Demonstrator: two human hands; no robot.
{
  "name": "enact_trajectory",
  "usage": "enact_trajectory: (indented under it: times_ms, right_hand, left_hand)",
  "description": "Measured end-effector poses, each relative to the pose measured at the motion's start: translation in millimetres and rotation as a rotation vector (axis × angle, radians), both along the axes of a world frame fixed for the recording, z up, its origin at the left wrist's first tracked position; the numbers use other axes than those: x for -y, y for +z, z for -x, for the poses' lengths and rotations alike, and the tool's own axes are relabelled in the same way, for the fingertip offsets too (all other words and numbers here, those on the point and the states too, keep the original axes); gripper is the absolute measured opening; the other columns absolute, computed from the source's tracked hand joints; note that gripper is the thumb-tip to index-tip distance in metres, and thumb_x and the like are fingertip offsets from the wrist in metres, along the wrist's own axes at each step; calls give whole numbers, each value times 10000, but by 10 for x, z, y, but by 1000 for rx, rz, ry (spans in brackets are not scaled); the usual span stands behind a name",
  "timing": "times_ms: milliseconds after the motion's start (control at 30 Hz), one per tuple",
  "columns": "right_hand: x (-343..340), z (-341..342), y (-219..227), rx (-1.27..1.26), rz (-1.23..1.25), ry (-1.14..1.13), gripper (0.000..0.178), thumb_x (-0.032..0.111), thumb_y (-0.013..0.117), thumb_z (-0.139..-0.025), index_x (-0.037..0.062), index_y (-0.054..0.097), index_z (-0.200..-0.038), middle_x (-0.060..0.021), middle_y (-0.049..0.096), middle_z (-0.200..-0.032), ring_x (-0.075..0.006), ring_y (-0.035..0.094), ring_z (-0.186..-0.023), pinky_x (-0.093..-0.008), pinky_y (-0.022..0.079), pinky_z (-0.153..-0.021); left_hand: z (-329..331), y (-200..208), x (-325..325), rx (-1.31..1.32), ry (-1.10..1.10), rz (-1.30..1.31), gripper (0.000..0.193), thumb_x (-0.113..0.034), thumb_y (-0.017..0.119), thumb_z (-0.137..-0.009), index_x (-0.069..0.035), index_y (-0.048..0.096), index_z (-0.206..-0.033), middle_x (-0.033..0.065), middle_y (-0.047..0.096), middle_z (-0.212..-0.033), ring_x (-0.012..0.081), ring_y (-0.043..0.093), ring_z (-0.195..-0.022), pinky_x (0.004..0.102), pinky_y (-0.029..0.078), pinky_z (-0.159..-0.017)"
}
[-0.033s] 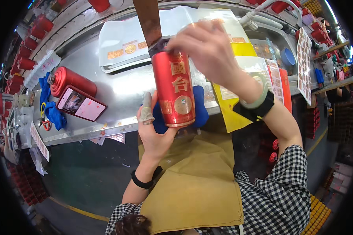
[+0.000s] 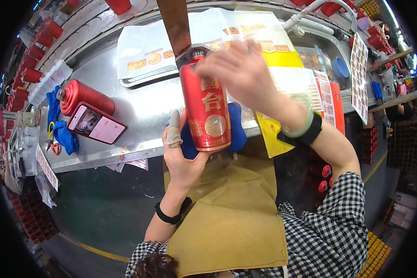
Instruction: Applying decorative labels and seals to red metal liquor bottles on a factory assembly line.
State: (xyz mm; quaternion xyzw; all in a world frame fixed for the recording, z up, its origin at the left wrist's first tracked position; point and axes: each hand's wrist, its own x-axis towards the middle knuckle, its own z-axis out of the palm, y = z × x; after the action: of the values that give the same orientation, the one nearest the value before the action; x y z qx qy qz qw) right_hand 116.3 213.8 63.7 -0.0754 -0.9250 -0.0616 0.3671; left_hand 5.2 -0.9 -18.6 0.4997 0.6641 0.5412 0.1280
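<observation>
My left hand (image 2: pixel 185 163) grips the lower end of a red bottle (image 2: pixel 193 99) with gold lettering and a round gold emblem. One of its fingers wears a pale finger cot (image 2: pixel 174 133). The bottle is tilted, its neck pointing away from me against a metal bracket on a brown post (image 2: pixel 175 25). Beneath it lies a blue cloth (image 2: pixel 236 127) at the bench edge. Over the bottle's upper part is my right hand (image 2: pixel 241 69), smeared by motion; its fingers and anything in them cannot be made out.
On the metal bench (image 2: pixel 141 109) at left lie a second red bottle (image 2: pixel 88 98), a phone (image 2: pixel 96 123), blue cloths (image 2: pixel 66 137) and scissors (image 2: pixel 54 146). A white-covered tray (image 2: pixel 139 44) with gold labels stands behind. Sticker sheets (image 2: pixel 326 95), a yellow sheet (image 2: pixel 274 139) and a blue cup (image 2: pixel 340 67) are at right.
My right hand has shifted slightly down over the bottle's shoulder, so the neck now shows. The left hand and the bottle have barely moved.
</observation>
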Motion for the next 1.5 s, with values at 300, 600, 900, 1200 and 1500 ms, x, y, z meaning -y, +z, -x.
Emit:
enact_trajectory:
  times_ms: [300,600,900,1200,1500]
  right_hand:
    - [-24,64,38,-81,221,30,168,184,689,-814,136,670,-975,-12,656,-935,-189,618,-838,-376,466,-772]
    - [734,-292,-60,81,265,540,191,183,674,-814,149,664,-1002,23,618,-943,-194,587,-878,-395,471,-819]
    - [-248,-145,278,-164,51,-91,155,175,739,-865,119,675,-995,-2,678,-899,-226,637,-840,-361,452,-792]
    - [432,-615,324,-275,682,-173,222,-18,715,-886,7,656,-1098,-147,693,-977,-318,687,-890,-380,543,-788]
    - [976,-705,-78,-298,1006,-259,267,-10,672,-931,6,639,-1195,-182,677,-1051,-346,688,-925,-385,543,-804]
  left_hand:
    - [97,34,19,-43,-96,66,973,-46,867,-736,47,341,-1549,204,585,-1425,321,556,-1311,410,414,-1109]
    - [132,14,3,32,-132,124,919,-27,869,-705,35,426,-1508,202,513,-1502,372,524,-1316,449,425,-1096]
    - [147,87,-29,25,-174,153,1101,-153,909,-723,52,256,-1586,218,556,-1442,308,550,-1333,415,400,-1134]
    - [316,664,-331,-340,-306,56,1211,-669,877,-598,-39,431,-1531,243,381,-1546,435,406,-1390,523,359,-1139]
    - [199,397,-180,-513,-212,40,920,-168,920,-630,-55,542,-1461,207,461,-1535,404,485,-1347,489,412,-1105]
